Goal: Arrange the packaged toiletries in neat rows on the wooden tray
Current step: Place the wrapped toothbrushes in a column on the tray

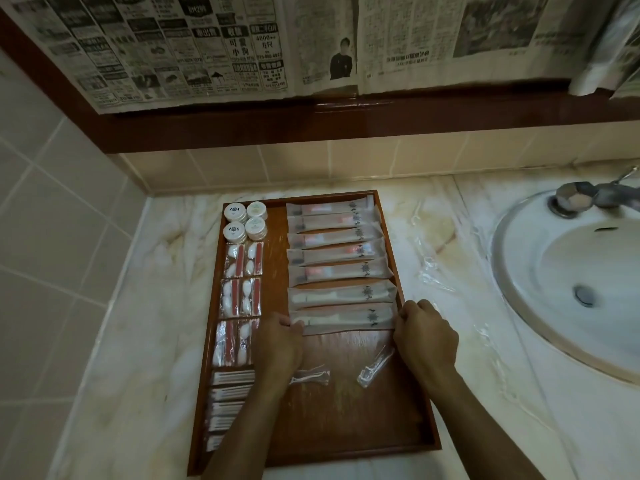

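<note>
Frosted long toothbrush packet point(343, 318), nearest in its row on the brown wooden tray point(353, 424), is pinched at its ends by left hand point(280, 341) and right hand point(424, 336).

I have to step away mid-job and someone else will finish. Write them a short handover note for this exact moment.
Left hand and right hand each pinch an end of the nearest long packet, seventh in the right-hand row on the wooden tray.
Done: round tubs, cotton packs and flat sachets lined up down the left side.
Left: two clear-wrapped items lie loose on the tray; more wrappers lie on the counter by the sink.
</note>
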